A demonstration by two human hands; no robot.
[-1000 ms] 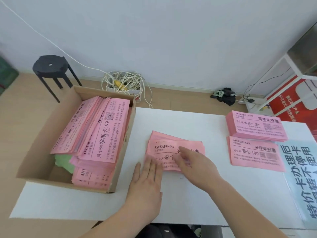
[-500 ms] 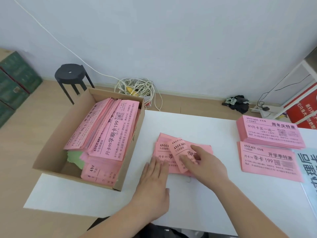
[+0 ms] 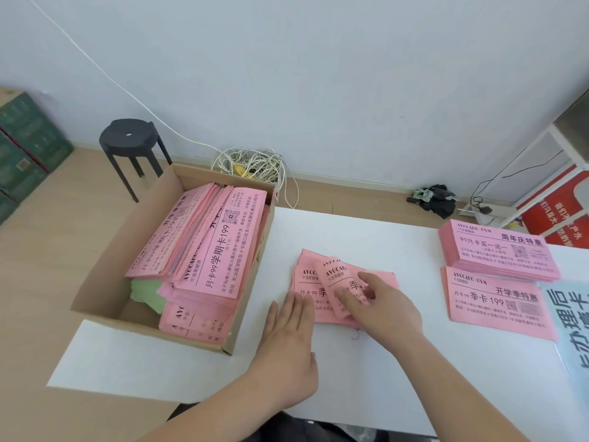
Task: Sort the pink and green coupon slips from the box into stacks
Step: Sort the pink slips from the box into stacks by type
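My left hand (image 3: 287,339) lies flat on the white table (image 3: 350,384), its fingers (image 3: 299,312) straight and pressed together, the tips touching the near left edge of a loose pile of pink slips (image 3: 307,277) in the middle of the table. My right hand (image 3: 385,307) is over the same pile, and its thumb and fingers pinch 1 pink slip (image 3: 334,274), which curls upward off the pile at its far end.

To my left, the cardboard box (image 3: 105,279) sits on the table's corner, packed with more pink slips in the box (image 3: 220,247); a few green slips (image 3: 148,293) show underneath them at the box's left side.

On the right of the table, well apart from my hands, are 2 pink stacks: a thick far stack (image 3: 497,250) and a thinner near stack (image 3: 497,303) just in front of it. A pale blue printed sheet (image 3: 570,317) lies at the table's right edge, beside the near stack.
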